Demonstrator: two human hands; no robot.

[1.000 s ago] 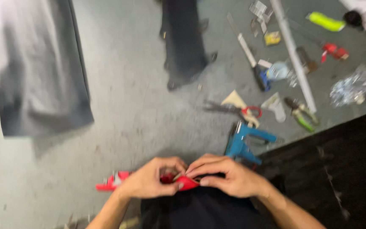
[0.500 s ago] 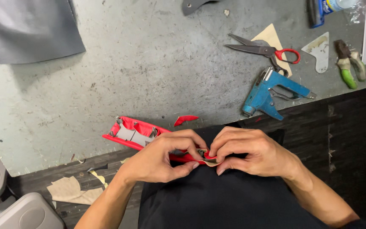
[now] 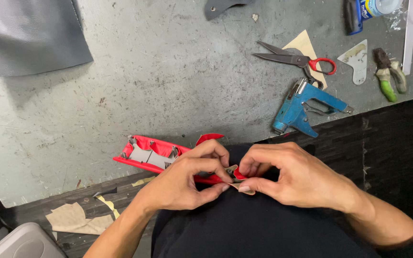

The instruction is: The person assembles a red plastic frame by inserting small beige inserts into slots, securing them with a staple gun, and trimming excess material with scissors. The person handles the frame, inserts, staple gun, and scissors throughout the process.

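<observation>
Both your hands are pinching the same thing: a long red-covered part (image 3: 156, 157) with a grey inside, held at its near end in the lower middle of the frame. Your left hand (image 3: 187, 179) has thumb and fingers pressed together on the red edge, and your right hand (image 3: 288, 177) closes thumb and forefinger on a small tan flap (image 3: 242, 187) at that same end. The two sets of fingertips almost touch each other.

In this one head view, the step in hand looks like folding or pressing the red covering over the end of the part. The next move seems to call for a steady pinch and a small, even pull, so the flap lies flat without wrinkling.

The part runs from your fingers up and to the left, its far end resting on the grey worktable (image 3: 168, 71) near the table's front edge. A loose red scrap (image 3: 210, 137) lies just beside it, above your left hand.

In the upper right of the frame lie scissors (image 3: 295, 59) with a red handle, a blue staple gun (image 3: 304, 107) below them, and green-handled pliers (image 3: 390, 74) farther right, all well apart from your hands. A grey sheet (image 3: 25, 36) fills the upper left. Tan paper scraps (image 3: 75, 217) lie at lower left.
</observation>
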